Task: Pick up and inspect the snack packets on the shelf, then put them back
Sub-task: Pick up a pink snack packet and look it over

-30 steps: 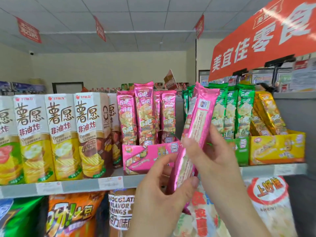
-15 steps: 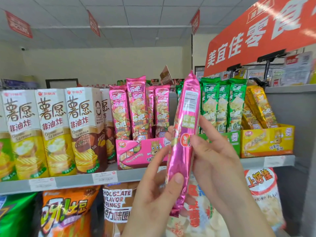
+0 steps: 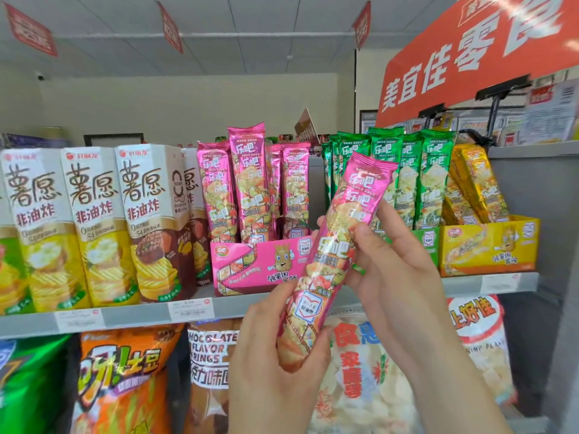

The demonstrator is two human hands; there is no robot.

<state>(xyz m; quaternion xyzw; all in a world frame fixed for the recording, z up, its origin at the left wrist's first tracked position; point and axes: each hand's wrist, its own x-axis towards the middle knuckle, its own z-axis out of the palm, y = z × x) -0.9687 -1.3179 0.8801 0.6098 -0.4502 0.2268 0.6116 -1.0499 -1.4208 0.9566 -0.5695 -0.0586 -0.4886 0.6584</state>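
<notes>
At the left edge the row of tall chip boxes point(image 3: 94, 227) is cut off by the frame, and the small print on the price tags point(image 3: 190, 310) along the shelf point(image 3: 138, 317) cannot be read. The bags on the lower shelf point(image 3: 125, 380) are partly hidden by both hands. The bottom end of the held pink packet point(image 3: 335, 255) is covered by the left hand point(image 3: 275, 368), whose fingers are curled around its lower part, the thumb pressed on its front. The packet is held tilted, top leaning right, in front of the shelf and clear of it, between the pink tray point(image 3: 260, 264) and the green packets point(image 3: 407, 177). The right hand point(image 3: 388, 261) is closed on the packet's middle from the right side, fingers bent across its edge. Further pink packets point(image 3: 247, 183) are stood upright in the tray. Part of the green packets is blocked by the held packet. At the right, yellow packets point(image 3: 476, 189) are seen leaning in a yellow tray point(image 3: 488, 249) under a red sign point(image 3: 470, 51).
</notes>
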